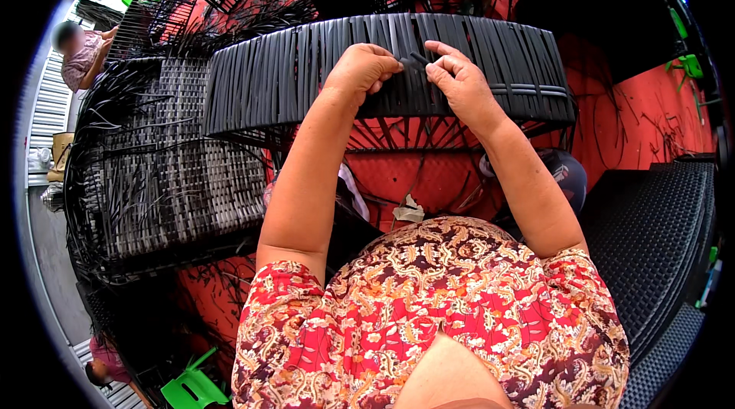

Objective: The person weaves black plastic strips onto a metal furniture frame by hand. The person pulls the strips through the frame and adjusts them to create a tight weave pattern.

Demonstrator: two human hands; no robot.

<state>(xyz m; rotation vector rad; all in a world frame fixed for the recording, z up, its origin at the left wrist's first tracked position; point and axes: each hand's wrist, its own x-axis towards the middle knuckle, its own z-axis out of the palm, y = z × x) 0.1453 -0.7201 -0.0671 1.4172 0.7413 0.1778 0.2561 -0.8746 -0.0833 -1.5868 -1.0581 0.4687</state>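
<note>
Position yourself at the strip-wrapped panel (260, 80), crosswise before you; over its middle, your left hand (360, 72) has thumb and forefinger pressed together, contents impossible to tell, while your right hand (462, 87) pinches a short dark strip (418, 58) between both hands; keep it flat and untwisted, which should limit kinking
</note>
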